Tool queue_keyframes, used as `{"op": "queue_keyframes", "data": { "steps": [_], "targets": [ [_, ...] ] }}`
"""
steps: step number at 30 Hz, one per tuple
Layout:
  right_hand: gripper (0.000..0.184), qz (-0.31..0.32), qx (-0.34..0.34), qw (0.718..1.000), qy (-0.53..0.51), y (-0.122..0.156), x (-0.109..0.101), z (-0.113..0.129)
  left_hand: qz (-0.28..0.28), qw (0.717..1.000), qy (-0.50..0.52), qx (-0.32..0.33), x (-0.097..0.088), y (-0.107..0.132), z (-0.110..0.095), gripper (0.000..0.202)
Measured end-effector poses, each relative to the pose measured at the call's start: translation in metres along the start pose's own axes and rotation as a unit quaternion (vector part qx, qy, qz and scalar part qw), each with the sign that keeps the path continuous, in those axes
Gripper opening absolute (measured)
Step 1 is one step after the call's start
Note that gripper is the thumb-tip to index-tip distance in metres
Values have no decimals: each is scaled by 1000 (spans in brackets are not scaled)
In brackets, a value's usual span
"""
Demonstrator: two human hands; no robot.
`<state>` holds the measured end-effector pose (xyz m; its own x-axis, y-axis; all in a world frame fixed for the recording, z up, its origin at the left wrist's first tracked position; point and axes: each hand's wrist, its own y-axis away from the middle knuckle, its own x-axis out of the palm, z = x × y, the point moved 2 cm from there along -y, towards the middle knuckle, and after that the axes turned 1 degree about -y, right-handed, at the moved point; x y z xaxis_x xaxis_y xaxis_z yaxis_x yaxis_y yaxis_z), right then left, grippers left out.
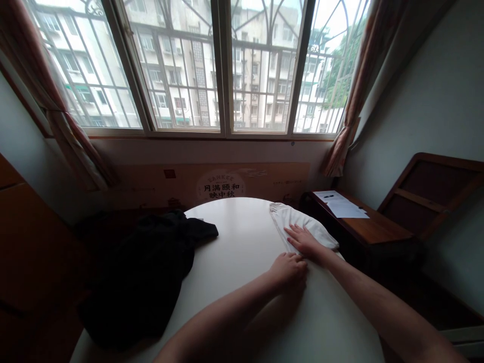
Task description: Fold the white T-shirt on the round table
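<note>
A piece of white cloth (308, 222), perhaps a folded garment, lies flat near the far right edge of the round white table (234, 232). On top of it rests my right hand (304, 240), its fingers spread and pressed flat. My left hand (289, 267) is closed at the cloth's near edge, with the fingers curled over the fabric there. Its fingertips are partly hidden. Across the table, a heap of black clothing (147, 267) covers the left side and hangs over the edge, away from both hands.
Right of the table stands a dark wooden chair or bench (381, 227) with white papers (342, 205) and a pen on it. Behind are a long printed cardboard panel (260, 181) and a barred window (223, 75) between tied curtains (71, 131). A wooden cabinet (30, 242) is at left.
</note>
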<state>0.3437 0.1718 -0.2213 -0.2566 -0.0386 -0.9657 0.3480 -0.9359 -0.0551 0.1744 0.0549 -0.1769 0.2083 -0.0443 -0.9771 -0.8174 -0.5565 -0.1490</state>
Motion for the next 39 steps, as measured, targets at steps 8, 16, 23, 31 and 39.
{"op": "queue_keyframes", "data": {
  "steps": [8, 16, 23, 31, 39],
  "targets": [
    [53, -206, 46, 975, -75, 22, -13, -40, -14, 996, -80, -39, 0, -38, 26, 19],
    [55, -4, 136, 988, 70, 39, -7, -36, -1, 995, -103, -7, 3, -49, 24, 23],
    [55, 16, 131, 989, 66, 55, -5, -17, 5, 993, -114, 2, 3, -35, 14, 25],
    [49, -91, 81, 992, 26, 48, -26, -21, -35, 996, -83, -10, -3, -20, 7, 45],
    [58, -8, 31, 999, 34, 19, -4, -12, 83, 995, 27, -49, 17, 7, 7, 86]
  ]
}}
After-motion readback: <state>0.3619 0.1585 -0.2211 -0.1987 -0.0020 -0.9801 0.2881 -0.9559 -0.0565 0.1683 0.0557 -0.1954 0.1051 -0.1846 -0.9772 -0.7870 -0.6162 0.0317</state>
